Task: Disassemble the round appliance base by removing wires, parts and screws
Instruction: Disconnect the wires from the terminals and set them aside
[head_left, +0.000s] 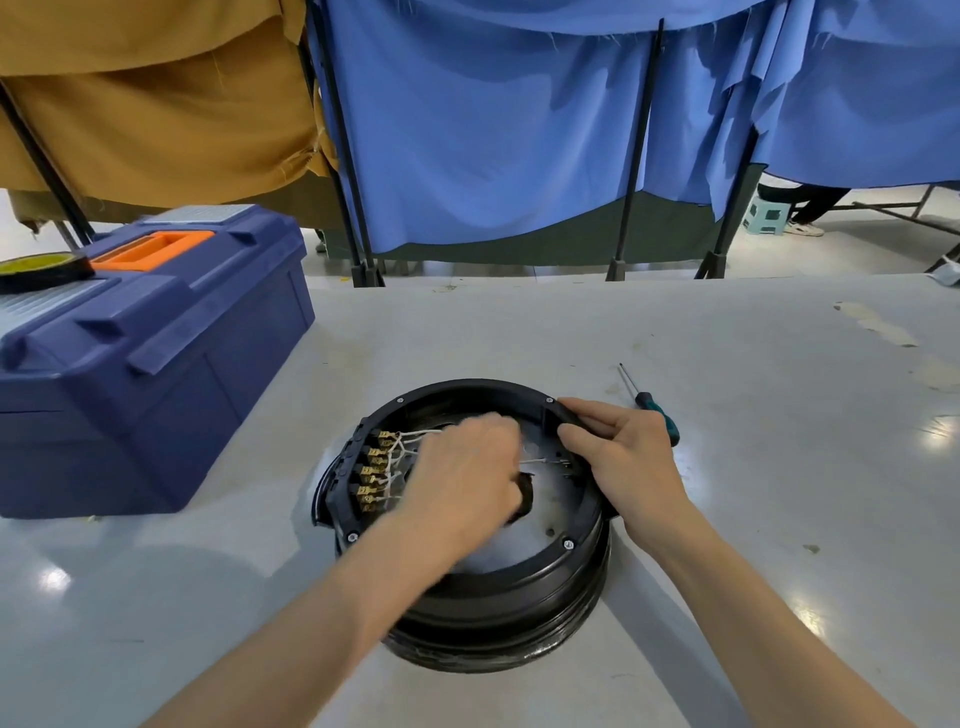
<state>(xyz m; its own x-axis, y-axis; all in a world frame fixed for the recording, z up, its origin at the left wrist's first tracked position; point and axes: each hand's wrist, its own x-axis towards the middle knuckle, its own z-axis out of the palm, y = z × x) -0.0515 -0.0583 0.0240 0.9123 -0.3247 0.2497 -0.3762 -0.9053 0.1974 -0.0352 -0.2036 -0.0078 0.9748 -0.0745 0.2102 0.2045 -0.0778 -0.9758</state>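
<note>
A round black appliance base (498, 603) stands open side up on the grey table. Inside its left wall sits a row of brass terminals (375, 473) with white wires (402, 448) running toward the middle. My left hand (460, 480) reaches inside the base over the wires, fingers curled and blurred; what it holds is hidden. A dark part (523, 496) shows just right of that hand. My right hand (623, 447) grips the base's right rim, thumb inside and fingers outside. Screws (568, 544) sit in the rim.
A green-handled screwdriver (655, 410) lies on the table just beyond my right hand. A blue toolbox (156, 358) with an orange handle stands at the left, a tape roll (44, 270) on its lid. Blue and tan curtains hang behind the table's far edge.
</note>
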